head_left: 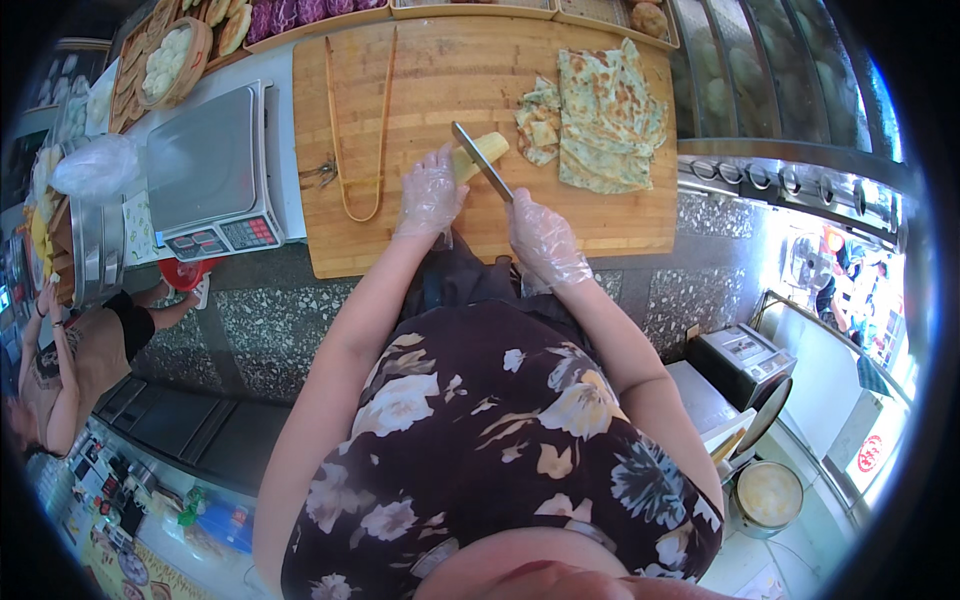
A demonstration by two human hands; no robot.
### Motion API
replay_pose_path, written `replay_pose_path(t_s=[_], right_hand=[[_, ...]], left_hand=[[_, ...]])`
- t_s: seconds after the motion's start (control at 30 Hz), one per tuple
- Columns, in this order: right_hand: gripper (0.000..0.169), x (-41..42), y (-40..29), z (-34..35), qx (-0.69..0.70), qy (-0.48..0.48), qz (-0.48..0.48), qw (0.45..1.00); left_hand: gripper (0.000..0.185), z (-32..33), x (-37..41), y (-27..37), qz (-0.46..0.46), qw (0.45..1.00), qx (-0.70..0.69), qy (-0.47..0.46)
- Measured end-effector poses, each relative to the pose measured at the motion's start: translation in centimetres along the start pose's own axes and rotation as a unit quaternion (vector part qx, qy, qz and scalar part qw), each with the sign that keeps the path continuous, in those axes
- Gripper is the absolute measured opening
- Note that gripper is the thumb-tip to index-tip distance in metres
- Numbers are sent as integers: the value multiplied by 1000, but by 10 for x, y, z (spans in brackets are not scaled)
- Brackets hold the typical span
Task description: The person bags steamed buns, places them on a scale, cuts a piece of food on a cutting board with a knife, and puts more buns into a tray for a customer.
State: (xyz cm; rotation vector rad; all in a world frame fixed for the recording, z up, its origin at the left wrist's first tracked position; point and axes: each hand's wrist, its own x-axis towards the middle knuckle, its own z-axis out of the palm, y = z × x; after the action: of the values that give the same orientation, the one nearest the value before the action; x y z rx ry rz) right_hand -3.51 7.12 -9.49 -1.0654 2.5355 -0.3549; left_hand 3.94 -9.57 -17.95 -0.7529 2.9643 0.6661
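Both of my hands wear clear plastic gloves. My left hand (431, 191) presses its fingers on the near end of a pale yellow log-shaped food (491, 145) and hides part of it. My right hand (546, 236) grips a knife (484, 161), its handle hidden in the fist. The blade lies across the food, seen edge-on from above; how deep it sits cannot be told. Under all of this is a wooden cutting board (442, 75). To the right on the board lie a stack of browned flatbreads with green flecks (611, 120) and small cut pieces (540, 124).
Long wooden tongs (379, 142) lie on the board's left part. A digital scale (206, 161) stands left of the board, with a basket of white buns (169, 64) behind it. Trays (472, 9) line the far edge. Another person (82, 360) is at the far left.
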Motion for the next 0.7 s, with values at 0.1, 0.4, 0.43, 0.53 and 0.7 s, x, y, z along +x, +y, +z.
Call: replay_pose_path(t_s=[0.1, 0.4, 0.43, 0.53, 0.7], right_hand=[[11, 0, -4, -3, -8, -3, 18, 1000], [21, -16, -29, -10, 58, -57, -10, 997], [21, -17, -30, -6, 62, -57, -11, 996], [18, -18, -35, 4, 62, -56, -23, 996], [12, -24, -42, 3, 45, -49, -34, 997]], left_hand=[[71, -6, 0, 3, -18, 999, -13, -28], [60, -24, -20, -52, -183, 821, -536, -66], [61, -28, -26, -53, -168, 844, -498, -106], [61, -5, -35, -58, -132, 884, -436, -106], [68, 7, -40, -61, -119, 916, -378, -61]])
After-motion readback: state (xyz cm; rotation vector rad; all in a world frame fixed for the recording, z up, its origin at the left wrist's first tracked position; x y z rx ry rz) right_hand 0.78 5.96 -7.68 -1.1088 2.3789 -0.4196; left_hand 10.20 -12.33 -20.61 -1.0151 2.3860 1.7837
